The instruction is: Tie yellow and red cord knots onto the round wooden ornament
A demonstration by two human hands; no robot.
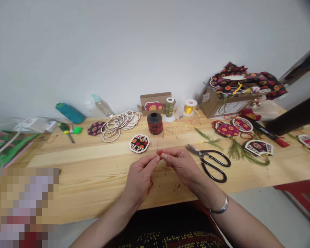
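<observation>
My left hand (141, 175) and my right hand (181, 165) meet over the wooden table (93, 179), both pinched shut on a thin red thread (159, 151). The thread runs up from my fingertips to a dark spool wound with red thread (155, 123), and a loose end hangs below my left hand. A round patterned ornament in a white cut-out frame (139, 143) lies just beyond my left hand. Black scissors (210, 162) lie right of my right hand. A silver bracelet sits on my right wrist.
A pile of white cut-out frames (119, 124), a green thread spool (169, 107), a yellow spool (189, 107) and a small open box (155, 103) line the back. Finished ornaments with green tassels (237, 144) and a cardboard box of fabric (237, 93) fill the right. Screwdriver and bottles sit left.
</observation>
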